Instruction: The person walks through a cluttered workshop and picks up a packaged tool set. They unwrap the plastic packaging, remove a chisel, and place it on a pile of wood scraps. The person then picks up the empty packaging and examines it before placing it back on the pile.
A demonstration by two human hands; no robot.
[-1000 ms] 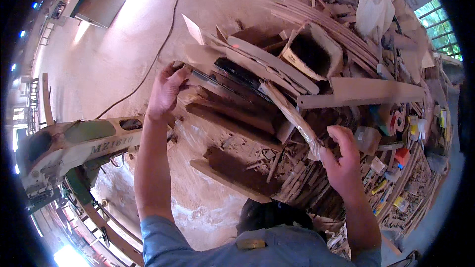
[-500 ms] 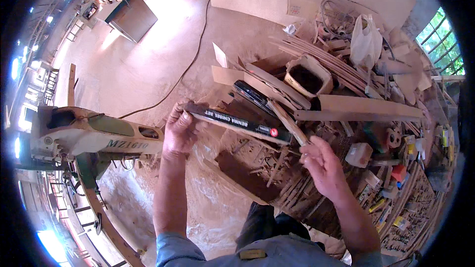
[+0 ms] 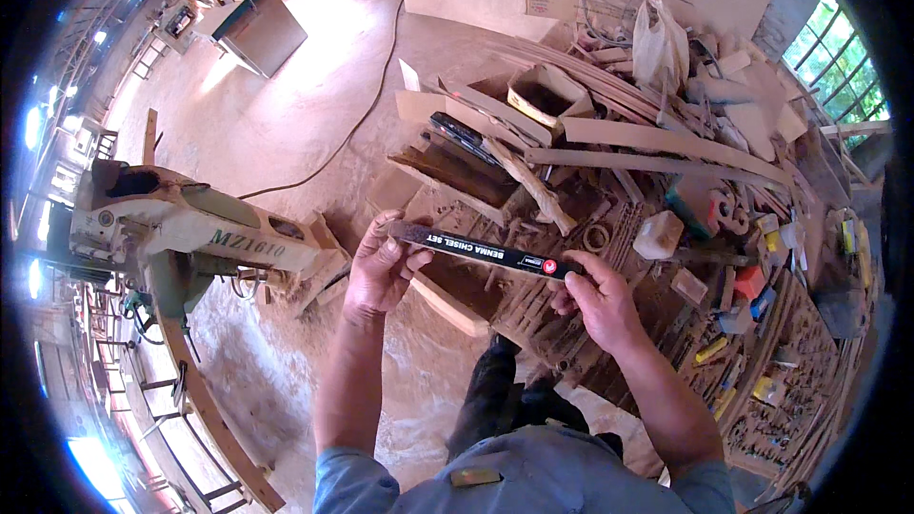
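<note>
— What did the hands have between them?

— A long, flat black box (image 3: 486, 249), held level above the floor and just in front of the cluttered bench (image 3: 666, 257). The left hand (image 3: 379, 271) gripped its left end, fingers curled over the top edge and thumb underneath. The right hand (image 3: 600, 305) pinched the right end, thumb on top near a small red mark, the other fingers tucked below.

— So both were closed on it?

— Yes, each clamped one end. Neither palm was spread; the box ran between them, tilted slightly down toward the right.

— What lay behind it?

— A heap of wood strips (image 3: 657, 148) and offcuts across the bench, with an open carton (image 3: 545, 95) near the top of the pile and a white bag (image 3: 659, 33) further back. A second dark flat case (image 3: 464, 136) rested among the boards, well apart from the held one.

— And on the person's left?

— A pale green machine (image 3: 190, 224) stood on the dusty floor (image 3: 305, 105), close to the left forearm but not touching it. A black cable (image 3: 362, 124) trailed over the floor behind it, toward a grey table (image 3: 252, 29) at the far side.

— Anything to the right?

— Small tools and coloured blocks (image 3: 752, 281) crowded the bench edge. I couldn't make out what most of them were.
</note>
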